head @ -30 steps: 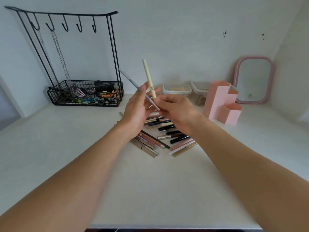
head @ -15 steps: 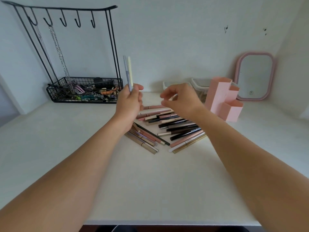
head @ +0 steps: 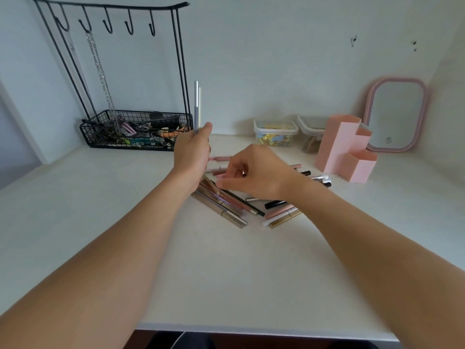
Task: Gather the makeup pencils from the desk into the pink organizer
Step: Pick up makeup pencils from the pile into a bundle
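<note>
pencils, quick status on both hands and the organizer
Left hand holds two pencils upright. Right hand reaching over the pile, holding nothing visible. Pink organizer unobstructed at right.

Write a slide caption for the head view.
Left hand holds two pencils upright; right hand reaches into desk pile.

White desk (head: 125, 222). Carrying scattered makeup pencils (head: 226, 205), pink organizer (head: 344, 149), wire basket rack (head: 133, 132). Also two clear boxes (head: 275, 132) and pink mirror (head: 395, 114).

**Desk items at the back wall**

Beyond the left hand, a black wire basket (head: 133, 133) of clutter under a 5-hook rack (head: 108, 18). Beyond the right hand, 2 clear lidded containers (head: 275, 132) and a pink-framed mirror (head: 396, 114).
</note>
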Motion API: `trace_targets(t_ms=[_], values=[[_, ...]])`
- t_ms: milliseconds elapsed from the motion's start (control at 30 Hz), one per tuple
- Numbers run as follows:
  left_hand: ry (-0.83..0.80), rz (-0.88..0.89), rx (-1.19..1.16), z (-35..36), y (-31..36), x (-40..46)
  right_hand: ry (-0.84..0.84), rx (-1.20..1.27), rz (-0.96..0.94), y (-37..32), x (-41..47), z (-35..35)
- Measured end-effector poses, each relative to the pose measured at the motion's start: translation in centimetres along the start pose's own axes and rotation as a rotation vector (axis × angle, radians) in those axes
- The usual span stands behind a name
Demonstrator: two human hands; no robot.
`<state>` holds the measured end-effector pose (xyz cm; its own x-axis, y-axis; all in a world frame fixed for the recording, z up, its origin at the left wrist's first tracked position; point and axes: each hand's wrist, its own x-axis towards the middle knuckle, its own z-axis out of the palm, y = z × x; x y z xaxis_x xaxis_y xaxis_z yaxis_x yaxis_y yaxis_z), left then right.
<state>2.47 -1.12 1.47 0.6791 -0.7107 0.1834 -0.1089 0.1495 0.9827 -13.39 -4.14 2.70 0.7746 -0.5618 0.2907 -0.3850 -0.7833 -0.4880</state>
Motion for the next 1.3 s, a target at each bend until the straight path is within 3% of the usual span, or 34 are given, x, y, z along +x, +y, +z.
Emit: trace_targets(t_ms=[200,400,700,867,1067,1200,1300], values=[[0.028,0.009,0.022,-0.2,-0.5,0.0,0.005,-0.067,0.07,-1.5,0.3,2.5],[0.076,0.014,-0.047,-0.3,-0.7,0.4,0.115,-0.083,0.221,-0.6,0.9,1.1],[-0.051,0.042,0.025,0.3,-0.8,-0.4,0.019,-0.018,0.231,2.3,0.2,-3.8],[-0.083,0.09,0.076,0.5,-0.9,-0.7,-0.164,-0.137,0.188,3.6,-0.3,-5.0],[-0.095,0.106,0.094,0.5,-0.8,-0.8,-0.178,-0.162,0.151,4.5,0.2,-4.1],[-0.146,0.074,0.014,0.5,-0.2,-1.2,-0.072,-0.117,0.103,4.3,0.2,-4.6],[-0.246,0.035,-0.082,0.7,0.2,-1.8,0.171,-0.019,0.02,3.7,0.3,-5.3]])
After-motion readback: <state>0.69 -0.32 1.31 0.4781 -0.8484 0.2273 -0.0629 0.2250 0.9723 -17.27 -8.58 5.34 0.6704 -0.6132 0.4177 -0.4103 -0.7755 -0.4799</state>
